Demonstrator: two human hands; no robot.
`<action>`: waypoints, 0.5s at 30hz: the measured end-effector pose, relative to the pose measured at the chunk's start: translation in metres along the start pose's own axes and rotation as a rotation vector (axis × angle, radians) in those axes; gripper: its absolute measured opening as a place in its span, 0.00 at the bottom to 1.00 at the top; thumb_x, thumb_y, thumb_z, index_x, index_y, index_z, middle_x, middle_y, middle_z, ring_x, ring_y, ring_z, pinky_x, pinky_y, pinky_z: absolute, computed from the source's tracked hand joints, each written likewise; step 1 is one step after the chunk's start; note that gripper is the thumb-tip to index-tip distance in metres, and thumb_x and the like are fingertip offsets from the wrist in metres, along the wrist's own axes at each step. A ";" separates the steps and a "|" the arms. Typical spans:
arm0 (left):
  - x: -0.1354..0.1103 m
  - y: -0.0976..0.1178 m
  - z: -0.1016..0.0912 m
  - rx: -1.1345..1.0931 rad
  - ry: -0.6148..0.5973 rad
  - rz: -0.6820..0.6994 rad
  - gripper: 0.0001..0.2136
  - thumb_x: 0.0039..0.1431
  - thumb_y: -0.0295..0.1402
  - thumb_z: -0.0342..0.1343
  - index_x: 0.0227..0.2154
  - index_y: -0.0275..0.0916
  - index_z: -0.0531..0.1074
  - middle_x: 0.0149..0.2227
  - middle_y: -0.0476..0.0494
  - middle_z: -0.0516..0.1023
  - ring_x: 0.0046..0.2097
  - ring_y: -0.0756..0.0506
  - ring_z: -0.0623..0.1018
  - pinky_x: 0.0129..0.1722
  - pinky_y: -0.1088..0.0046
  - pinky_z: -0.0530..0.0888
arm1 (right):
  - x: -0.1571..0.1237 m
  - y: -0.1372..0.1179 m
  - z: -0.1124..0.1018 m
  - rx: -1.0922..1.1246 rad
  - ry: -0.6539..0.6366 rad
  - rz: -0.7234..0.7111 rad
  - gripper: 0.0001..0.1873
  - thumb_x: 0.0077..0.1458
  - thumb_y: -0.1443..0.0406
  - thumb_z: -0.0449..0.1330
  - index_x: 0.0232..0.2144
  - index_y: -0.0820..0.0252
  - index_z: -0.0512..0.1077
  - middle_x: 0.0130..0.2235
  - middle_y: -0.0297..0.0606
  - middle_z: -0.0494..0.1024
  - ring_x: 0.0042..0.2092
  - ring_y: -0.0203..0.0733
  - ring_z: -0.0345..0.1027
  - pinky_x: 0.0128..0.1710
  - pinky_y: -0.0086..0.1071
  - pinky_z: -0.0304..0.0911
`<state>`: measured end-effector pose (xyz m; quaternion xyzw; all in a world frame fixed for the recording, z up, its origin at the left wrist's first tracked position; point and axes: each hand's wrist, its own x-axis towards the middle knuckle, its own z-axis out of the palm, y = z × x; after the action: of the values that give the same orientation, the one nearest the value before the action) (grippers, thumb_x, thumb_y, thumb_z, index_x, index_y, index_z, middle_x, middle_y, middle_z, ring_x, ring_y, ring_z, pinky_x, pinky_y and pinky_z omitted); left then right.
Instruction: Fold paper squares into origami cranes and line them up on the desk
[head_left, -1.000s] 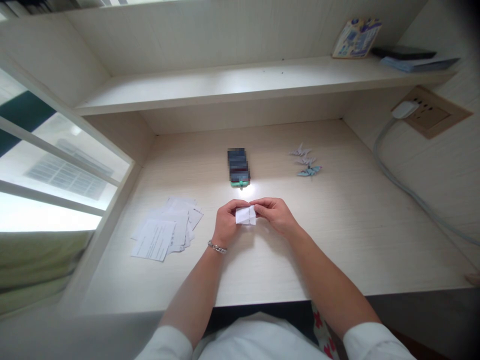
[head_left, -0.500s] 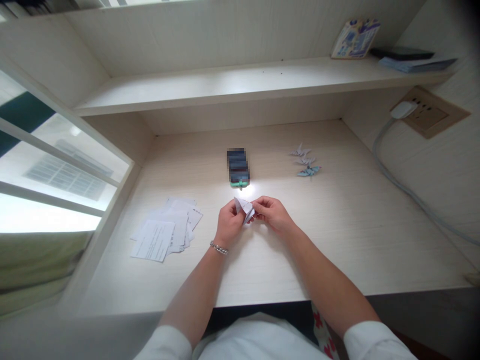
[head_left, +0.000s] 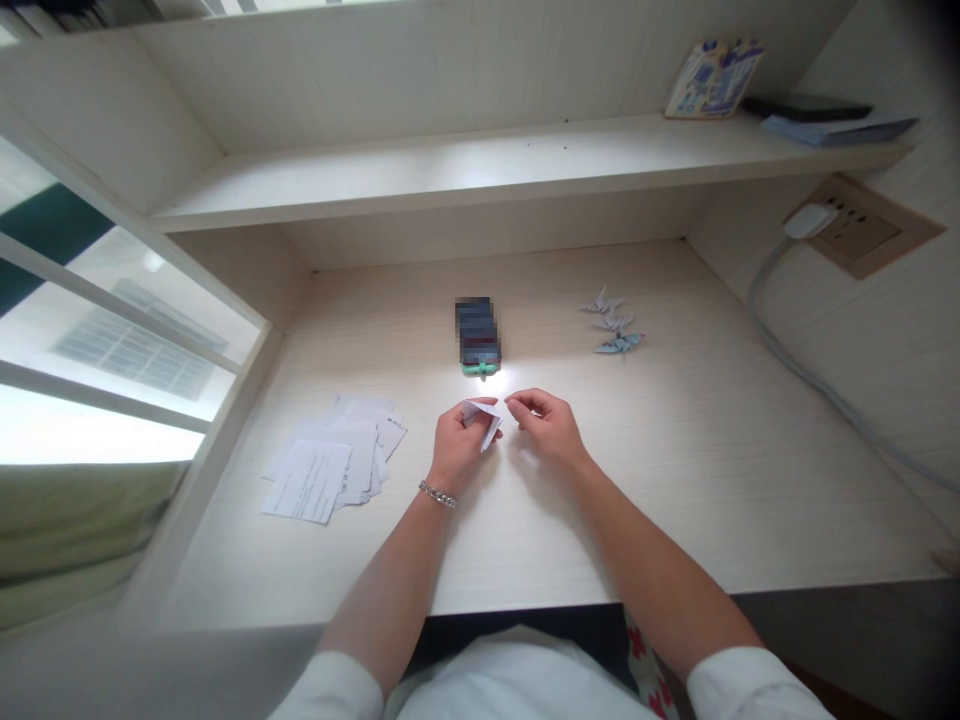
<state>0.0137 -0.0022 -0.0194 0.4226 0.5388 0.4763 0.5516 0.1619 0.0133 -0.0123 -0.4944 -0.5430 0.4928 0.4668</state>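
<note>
A small folded piece of white paper [head_left: 486, 418] is pinched in my left hand [head_left: 456, 447], just above the pale wooden desk [head_left: 675, 480]. My right hand [head_left: 546, 427] is beside it on the right, fingers curled, fingertips a short way from the paper's edge and holding nothing that I can see. My left wrist carries a silver bracelet [head_left: 435, 494]. Both hands sit at the middle of the desk, just in front of a phone [head_left: 477, 335] lying flat.
A loose pile of printed paper slips [head_left: 330, 462] lies to the left. Three folded paper cranes [head_left: 613, 325] stand at the back right. A shelf [head_left: 480, 165] above holds a card and booklets. A plug and grey cable [head_left: 806, 225] run along the right wall.
The folded paper was held by both hands; it has been turned and partly unfolded, and now only my left hand grips it. My right hand has drawn slightly away.
</note>
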 end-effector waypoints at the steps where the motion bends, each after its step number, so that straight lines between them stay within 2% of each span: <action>1: 0.000 -0.001 -0.001 0.054 0.032 0.011 0.16 0.52 0.40 0.57 0.40 0.35 0.74 0.25 0.45 0.76 0.25 0.48 0.75 0.25 0.74 0.71 | -0.001 -0.002 0.000 -0.013 -0.008 -0.009 0.14 0.49 0.55 0.61 0.31 0.60 0.75 0.33 0.40 0.76 0.33 0.40 0.67 0.30 0.33 0.62; 4: 0.001 -0.003 -0.004 0.208 0.110 0.084 0.13 0.51 0.36 0.57 0.38 0.37 0.76 0.29 0.43 0.78 0.29 0.47 0.76 0.27 0.74 0.71 | -0.005 -0.007 0.001 -0.081 -0.072 -0.044 0.15 0.45 0.56 0.64 0.34 0.59 0.74 0.32 0.39 0.75 0.30 0.38 0.65 0.30 0.32 0.62; 7: 0.001 -0.002 -0.005 0.284 0.159 0.149 0.11 0.50 0.34 0.57 0.36 0.39 0.77 0.36 0.42 0.79 0.36 0.46 0.76 0.34 0.72 0.72 | -0.008 -0.007 0.005 -0.157 -0.065 -0.076 0.14 0.45 0.59 0.64 0.35 0.58 0.74 0.31 0.38 0.75 0.30 0.38 0.65 0.30 0.33 0.62; 10: 0.002 -0.002 -0.003 0.269 0.140 0.156 0.12 0.49 0.32 0.58 0.37 0.38 0.77 0.37 0.42 0.79 0.37 0.46 0.76 0.36 0.71 0.72 | -0.008 -0.003 0.009 -0.175 -0.019 -0.069 0.10 0.47 0.63 0.59 0.34 0.59 0.74 0.32 0.38 0.76 0.32 0.39 0.68 0.34 0.33 0.64; 15: 0.002 -0.004 -0.001 0.224 0.070 0.154 0.14 0.47 0.28 0.58 0.39 0.37 0.75 0.34 0.43 0.78 0.34 0.47 0.75 0.33 0.72 0.72 | -0.007 -0.001 0.007 -0.228 0.017 -0.051 0.09 0.45 0.68 0.56 0.31 0.59 0.74 0.31 0.37 0.77 0.32 0.40 0.69 0.34 0.33 0.64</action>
<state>0.0132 -0.0013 -0.0236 0.5049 0.5733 0.4685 0.4437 0.1550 0.0059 -0.0118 -0.5345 -0.6040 0.4116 0.4245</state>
